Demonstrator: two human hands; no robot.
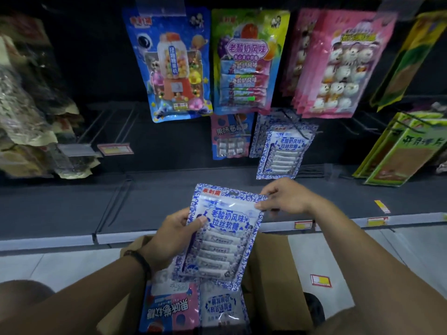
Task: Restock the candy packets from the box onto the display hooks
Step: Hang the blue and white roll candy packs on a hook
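Head view. Box (273, 274): cardboard, open, nearest the wearer; spare packets (221, 308) are being kept inside, print upside down. Held packet (222, 235): above the box, short of the shelf (169, 201); it is being gripped along its left edge by the left hand (171, 235) and pinched at its top right corner by the right hand (283, 197). Judged light, limp and glossy, likely slippery; best taken by the flat sealed header beside the hang hole. Printed: 老酸奶风味 拉丝软糖. Beyond, matching packets (283, 146) are being displayed on a hook (294, 125); 果味卷 is being shown on the neighbouring packet (229, 139).
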